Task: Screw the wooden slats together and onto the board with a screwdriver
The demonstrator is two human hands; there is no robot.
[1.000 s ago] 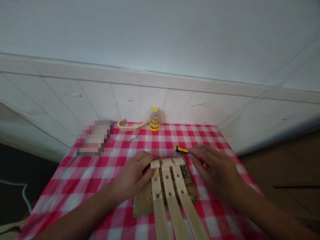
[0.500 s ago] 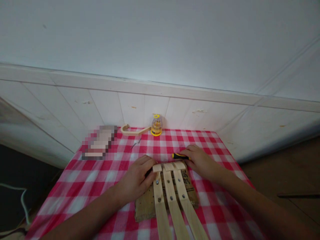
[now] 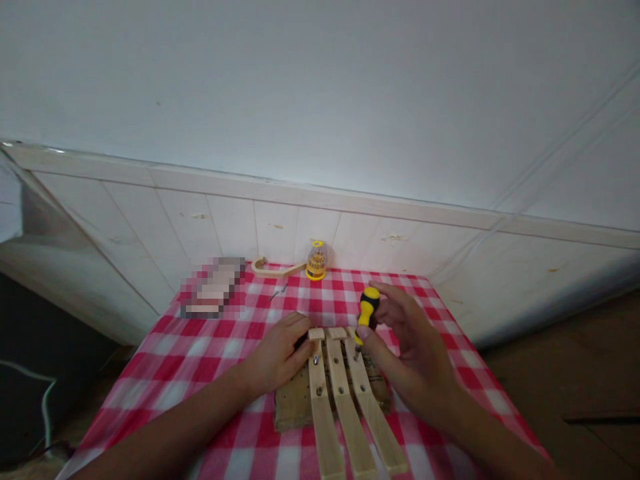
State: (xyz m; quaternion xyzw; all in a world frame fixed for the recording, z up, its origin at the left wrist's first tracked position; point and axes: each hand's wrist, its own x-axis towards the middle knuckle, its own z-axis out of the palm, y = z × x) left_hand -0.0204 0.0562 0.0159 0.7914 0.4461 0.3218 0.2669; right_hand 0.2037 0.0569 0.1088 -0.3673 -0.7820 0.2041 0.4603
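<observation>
Three pale wooden slats [image 3: 345,393] lie side by side across a brown board [image 3: 295,403] on a red and white checked tablecloth [image 3: 200,347]; screws show in the slats. My left hand [image 3: 280,353] rests on the cloth with its fingers curled against the far end of the left slat. My right hand [image 3: 410,347] holds a yellow and black screwdriver [image 3: 367,312] upright, its tip down at the far end of the right slat.
At the table's back edge stand a small clear and yellow bit holder [image 3: 317,261] and a curved wooden piece [image 3: 275,269]. Loose screws [image 3: 277,291] lie on the cloth. A blurred-out object [image 3: 213,288] sits at the back left. White panelled wall behind.
My right hand picked the screwdriver up off the cloth and stood it upright over the right slat. My left hand stayed at the left slat. The camera tilted up a little.
</observation>
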